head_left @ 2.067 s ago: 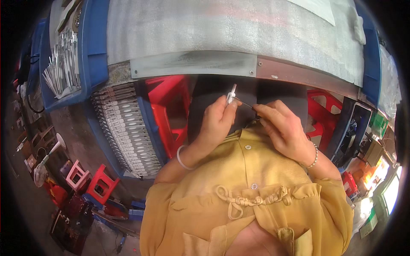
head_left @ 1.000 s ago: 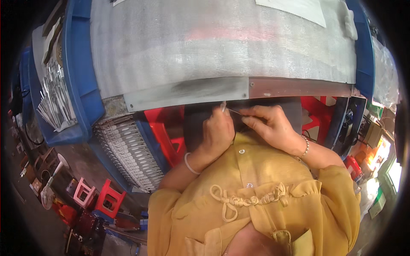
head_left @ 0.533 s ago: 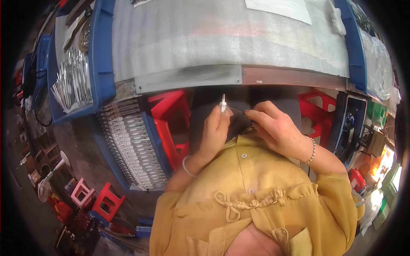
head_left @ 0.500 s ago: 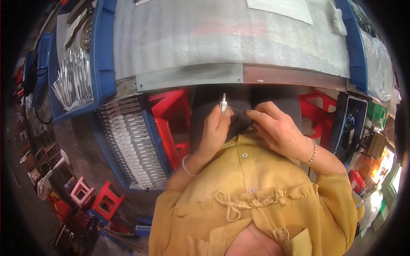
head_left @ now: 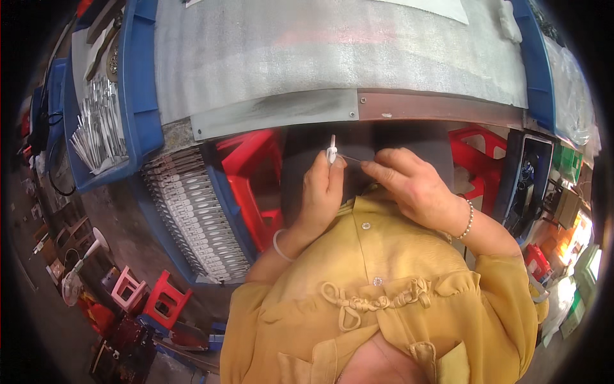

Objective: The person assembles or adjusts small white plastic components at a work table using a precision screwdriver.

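My left hand (head_left: 322,187) is closed, pinching a small white-and-silver metal piece (head_left: 332,152) upright between thumb and fingers. Its narrow tip points away from me, and its lower part is hidden in the grip. Across from it, my right hand (head_left: 412,187) is closed on a thin dark rod (head_left: 354,159). The rod reaches left toward the piece; whether it touches is too small to tell. Both hands are over my lap, just short of the table's front edge. To their left, a blue tray (head_left: 225,201) carries rows of similar silver pieces (head_left: 201,221).
The worktable (head_left: 256,57) has a pale foam cover and a metal front strip (head_left: 275,109). A blue bin (head_left: 144,131) at left contains slim metal pieces (head_left: 99,131). Another blue bin (head_left: 538,70) stands at right. Red stools (head_left: 252,185) flank my legs; a fan (head_left: 71,288) stands far left.
The view has shifted slightly, so the table and bins sit a little differently in the picture. Both hands keep their grips, with the rod and the piece in nearly the same places.
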A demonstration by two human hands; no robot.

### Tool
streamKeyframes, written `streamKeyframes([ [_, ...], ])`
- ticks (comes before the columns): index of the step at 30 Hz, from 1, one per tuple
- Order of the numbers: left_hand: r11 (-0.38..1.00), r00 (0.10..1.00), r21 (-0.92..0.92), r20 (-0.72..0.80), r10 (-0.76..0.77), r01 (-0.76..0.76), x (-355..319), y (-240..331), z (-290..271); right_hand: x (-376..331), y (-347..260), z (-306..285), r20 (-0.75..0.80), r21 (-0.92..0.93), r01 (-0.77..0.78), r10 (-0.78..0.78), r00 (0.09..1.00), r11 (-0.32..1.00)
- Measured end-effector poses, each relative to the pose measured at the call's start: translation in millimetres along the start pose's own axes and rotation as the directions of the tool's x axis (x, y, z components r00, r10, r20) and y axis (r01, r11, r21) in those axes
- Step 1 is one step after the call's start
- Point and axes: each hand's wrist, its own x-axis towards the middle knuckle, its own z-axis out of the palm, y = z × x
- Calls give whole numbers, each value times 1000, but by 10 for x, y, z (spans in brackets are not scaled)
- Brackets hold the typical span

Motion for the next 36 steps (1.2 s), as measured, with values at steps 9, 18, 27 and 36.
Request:
streamKeyframes([
  [9,947,984,283,-52,170,-149,68,-151,40,153,37,255,-89,189,-194,214,973,963],
  [18,974,989,184,-47,143,-132,63,-128,35,297,-52,9,317,-373,100,25,948,922],
  [27,951,976,248,-71,205,-182,173,-199,-8,362,107,257,94,281,-343,330,939,896],
  [36,957,980,222,-35,197,-184,105,-124,33,180,74,71,429,742,-624,543,722,245],
])
